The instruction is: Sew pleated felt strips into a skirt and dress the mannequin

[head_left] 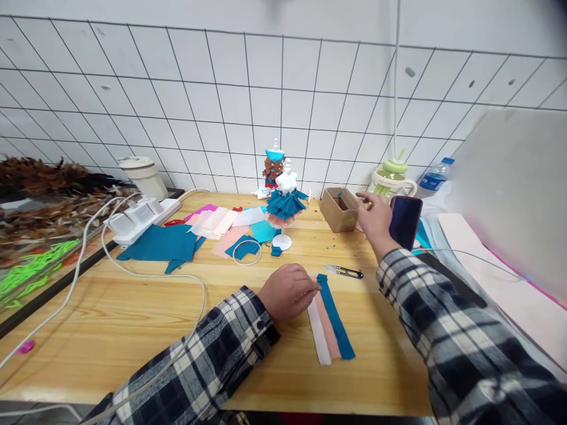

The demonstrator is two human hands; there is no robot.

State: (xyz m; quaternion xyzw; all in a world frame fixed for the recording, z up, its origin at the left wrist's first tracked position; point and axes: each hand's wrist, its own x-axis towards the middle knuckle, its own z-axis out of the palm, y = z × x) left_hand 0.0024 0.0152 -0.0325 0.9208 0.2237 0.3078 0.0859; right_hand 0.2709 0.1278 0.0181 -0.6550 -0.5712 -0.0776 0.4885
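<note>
My left hand (290, 292) is closed at the top end of layered strips, its fingertips pinched there; whatever lies between them is too small to name. The strips are white (319, 336), peach (328, 330) and teal (339, 321), fanned out on the wooden table (248, 366). My right hand (375, 218) is at the right side of a brown box (339, 212), fingers apart and curved near its rim. Behind the strips lie black thread snips (344, 271). Farther back stands a small white dress form (287, 183) wearing a teal pleated skirt (286, 205) over peach ruffles.
A second dressed form (273, 168) stands behind. Teal sheets (162, 243), a white ring (247, 252), a power strip (146, 218), a cup (144, 177) and cables lie left. A phone (405, 221), a green-lidded jug (392, 177) and a bottle (436, 177) are right.
</note>
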